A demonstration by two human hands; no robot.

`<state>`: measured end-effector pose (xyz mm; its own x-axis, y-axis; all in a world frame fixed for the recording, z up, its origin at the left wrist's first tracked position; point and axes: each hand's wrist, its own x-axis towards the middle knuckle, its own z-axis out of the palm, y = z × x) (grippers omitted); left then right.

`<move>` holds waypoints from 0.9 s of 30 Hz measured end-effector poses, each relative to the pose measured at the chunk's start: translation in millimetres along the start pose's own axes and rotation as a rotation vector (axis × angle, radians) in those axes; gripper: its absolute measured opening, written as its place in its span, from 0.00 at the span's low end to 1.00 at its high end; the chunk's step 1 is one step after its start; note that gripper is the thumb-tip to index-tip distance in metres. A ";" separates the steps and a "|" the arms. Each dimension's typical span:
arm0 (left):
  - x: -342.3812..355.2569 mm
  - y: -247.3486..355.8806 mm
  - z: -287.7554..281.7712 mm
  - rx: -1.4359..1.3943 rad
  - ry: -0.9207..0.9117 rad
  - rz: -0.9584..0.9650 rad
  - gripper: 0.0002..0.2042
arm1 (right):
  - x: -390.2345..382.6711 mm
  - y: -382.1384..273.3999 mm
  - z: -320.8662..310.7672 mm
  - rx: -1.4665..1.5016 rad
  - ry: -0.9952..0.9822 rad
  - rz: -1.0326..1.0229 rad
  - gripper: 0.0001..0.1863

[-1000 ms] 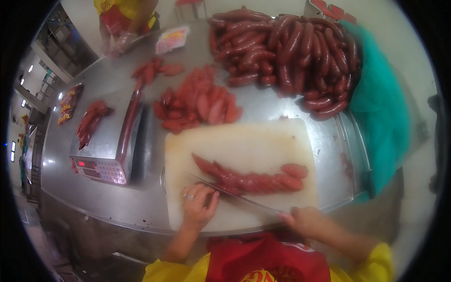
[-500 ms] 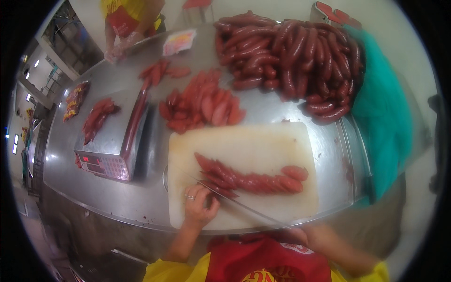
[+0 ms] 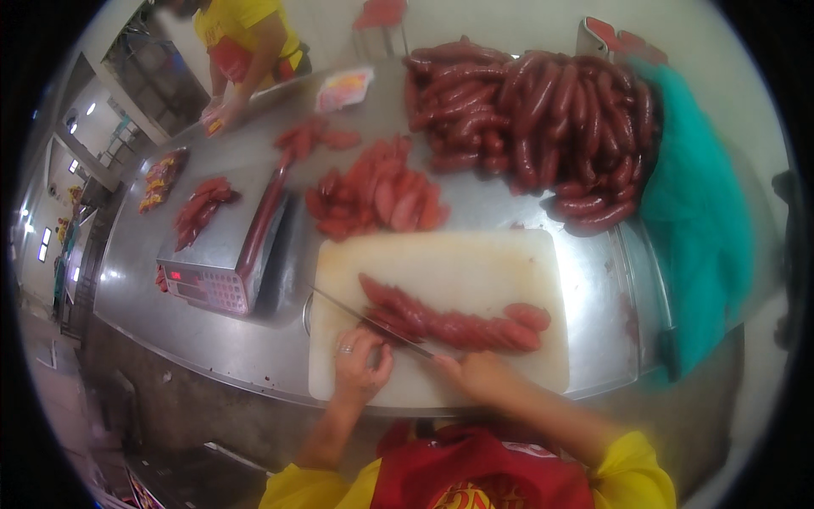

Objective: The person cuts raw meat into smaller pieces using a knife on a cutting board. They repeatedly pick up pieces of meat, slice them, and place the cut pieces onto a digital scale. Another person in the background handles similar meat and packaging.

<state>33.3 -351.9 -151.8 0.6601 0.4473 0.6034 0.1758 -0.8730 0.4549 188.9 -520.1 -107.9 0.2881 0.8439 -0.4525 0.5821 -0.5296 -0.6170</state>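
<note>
My right hand (image 3: 471,373) grips a long thin knife (image 3: 339,303); its blade slants up and left across the sausage, toward the board's left edge. Close beside the blade, my left hand (image 3: 359,360), with rings on a finger, is closed with curled fingers on the near end of a red sausage; the hand hides most of that end. Slanted sausage slices (image 3: 462,327) lie overlapping in a row to the right on the white cutting board (image 3: 441,254). A single slice (image 3: 527,316) rests on top of the row's right end.
Beyond the board lie heaped cut slices (image 3: 381,191) and a large pile of whole sausages (image 3: 534,110). A digital scale (image 3: 208,288) with sausage pieces stands left. Green cloth (image 3: 699,220) hangs at right. Across the steel table (image 3: 280,339) works another person (image 3: 250,42).
My right hand has moved forward and left from the table's near edge onto the board. The knife tip has slid further up and left, past the sausage.
</note>
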 end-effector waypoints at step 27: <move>77.5 61.5 115.3 -0.339 0.286 -0.394 0.35 | -56.3 59.8 -49.2 0.815 -0.199 0.480 0.41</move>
<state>179.4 -393.3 -152.6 0.3614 0.8006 0.4779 0.0930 -0.5410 0.8359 244.9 -595.1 -87.7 0.1800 0.5321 -0.8273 -0.2918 -0.7743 -0.5615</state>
